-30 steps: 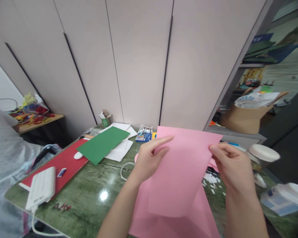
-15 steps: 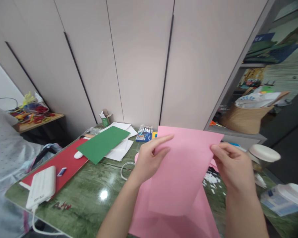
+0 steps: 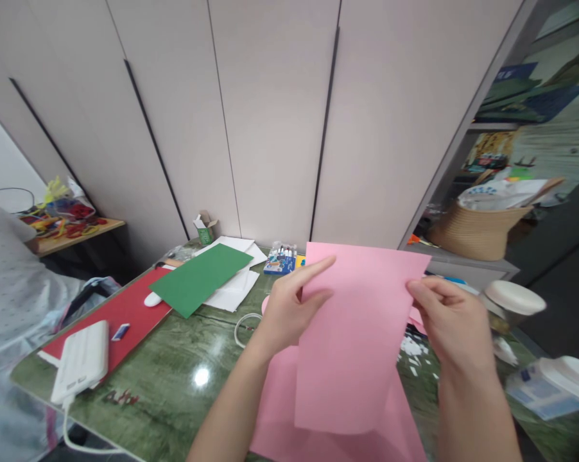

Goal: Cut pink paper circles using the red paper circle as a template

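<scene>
A sheet of pink paper (image 3: 357, 346) stands tilted up in front of me. My right hand (image 3: 453, 321) pinches its right edge near the top corner between thumb and fingers. At the left edge, my left hand (image 3: 294, 305) has thumb and index finger spread apart over the sheet's front face; its other fingers are hidden. Below the raised sheet, a larger piece of pink paper (image 3: 277, 410) lies at the table's near side, partly covered.
On the green table (image 3: 174, 398) lie green paper (image 3: 203, 279), white sheets (image 3: 234, 295), red paper (image 3: 140, 321), a white power bank (image 3: 82, 362) and a marker pack (image 3: 280, 260). White scraps (image 3: 413, 348) and lidded tubs (image 3: 554, 385) are on the right. A person (image 3: 20, 308) is at left.
The raised pink sheet's lower edge has dropped slightly and swung a little right, while its upper right corner shifted slightly left with my right hand. My left hand keeps its place.
</scene>
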The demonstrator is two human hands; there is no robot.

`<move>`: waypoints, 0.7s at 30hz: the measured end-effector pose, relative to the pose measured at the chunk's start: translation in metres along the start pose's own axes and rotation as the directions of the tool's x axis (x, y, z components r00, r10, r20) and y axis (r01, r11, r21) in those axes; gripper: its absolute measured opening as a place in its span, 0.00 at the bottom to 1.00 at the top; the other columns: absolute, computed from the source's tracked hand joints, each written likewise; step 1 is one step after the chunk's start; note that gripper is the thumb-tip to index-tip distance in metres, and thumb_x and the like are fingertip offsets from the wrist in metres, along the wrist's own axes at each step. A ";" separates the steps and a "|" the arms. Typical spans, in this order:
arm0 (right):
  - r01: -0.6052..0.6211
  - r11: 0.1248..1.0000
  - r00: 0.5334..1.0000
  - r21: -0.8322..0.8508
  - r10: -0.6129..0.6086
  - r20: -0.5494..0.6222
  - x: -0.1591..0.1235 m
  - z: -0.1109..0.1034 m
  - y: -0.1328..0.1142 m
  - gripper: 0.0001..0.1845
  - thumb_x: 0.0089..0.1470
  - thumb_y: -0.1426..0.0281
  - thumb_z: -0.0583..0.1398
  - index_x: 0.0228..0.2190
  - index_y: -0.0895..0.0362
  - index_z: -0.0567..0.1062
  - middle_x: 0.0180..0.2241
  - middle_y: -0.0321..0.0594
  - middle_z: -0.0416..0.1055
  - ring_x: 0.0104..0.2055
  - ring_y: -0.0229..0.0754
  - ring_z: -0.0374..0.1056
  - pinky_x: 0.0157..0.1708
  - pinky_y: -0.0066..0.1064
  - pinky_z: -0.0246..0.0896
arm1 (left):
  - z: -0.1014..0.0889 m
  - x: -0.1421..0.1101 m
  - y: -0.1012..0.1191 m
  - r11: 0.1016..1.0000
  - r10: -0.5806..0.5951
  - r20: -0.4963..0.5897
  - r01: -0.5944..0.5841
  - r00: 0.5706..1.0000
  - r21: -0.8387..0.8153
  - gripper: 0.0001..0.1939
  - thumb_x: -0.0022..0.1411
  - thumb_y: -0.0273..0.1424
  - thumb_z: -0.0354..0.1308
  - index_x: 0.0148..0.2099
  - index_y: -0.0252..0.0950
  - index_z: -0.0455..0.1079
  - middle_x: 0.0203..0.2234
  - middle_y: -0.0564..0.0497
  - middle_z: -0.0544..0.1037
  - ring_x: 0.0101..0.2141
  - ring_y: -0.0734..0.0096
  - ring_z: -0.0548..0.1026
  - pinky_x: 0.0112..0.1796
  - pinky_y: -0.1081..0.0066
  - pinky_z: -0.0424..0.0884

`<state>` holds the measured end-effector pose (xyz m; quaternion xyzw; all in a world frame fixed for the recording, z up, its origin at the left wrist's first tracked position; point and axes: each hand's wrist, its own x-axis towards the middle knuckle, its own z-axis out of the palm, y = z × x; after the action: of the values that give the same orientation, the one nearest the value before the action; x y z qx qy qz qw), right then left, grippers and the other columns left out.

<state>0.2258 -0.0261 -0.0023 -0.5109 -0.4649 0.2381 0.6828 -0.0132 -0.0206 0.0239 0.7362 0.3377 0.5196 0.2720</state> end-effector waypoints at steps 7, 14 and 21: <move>-0.083 0.986 0.976 0.142 0.052 0.210 0.000 0.001 -0.002 0.09 0.44 0.63 0.66 0.22 0.56 0.74 0.21 0.34 0.68 0.24 0.35 0.62 0.24 0.28 0.60 | 0.000 0.001 -0.003 0.999 0.049 -0.007 -0.049 0.999 -0.023 0.26 0.57 0.29 0.57 0.58 0.44 0.61 0.55 0.51 0.67 0.54 0.63 0.65 0.53 0.63 0.64; -0.078 0.988 0.972 0.134 0.045 0.233 0.001 -0.001 0.002 0.11 0.45 0.64 0.65 0.18 0.56 0.73 0.19 0.34 0.66 0.21 0.35 0.60 0.22 0.28 0.55 | -0.001 0.002 -0.004 0.999 0.050 0.013 -0.050 0.999 -0.006 0.29 0.56 0.29 0.58 0.59 0.43 0.58 0.56 0.50 0.65 0.56 0.62 0.63 0.55 0.61 0.60; -0.033 0.997 0.984 0.066 0.021 0.175 0.002 0.000 0.002 0.11 0.44 0.65 0.66 0.18 0.57 0.72 0.16 0.31 0.63 0.19 0.32 0.56 0.19 0.26 0.53 | -0.004 0.003 -0.004 0.998 0.035 0.069 -0.039 0.997 0.050 0.32 0.56 0.30 0.58 0.61 0.45 0.54 0.58 0.51 0.62 0.58 0.63 0.60 0.56 0.62 0.58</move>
<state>0.2267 -0.0241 -0.0035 -0.4703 -0.5075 0.3069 0.6535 -0.0176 -0.0157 0.0235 0.7664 0.3277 0.4902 0.2548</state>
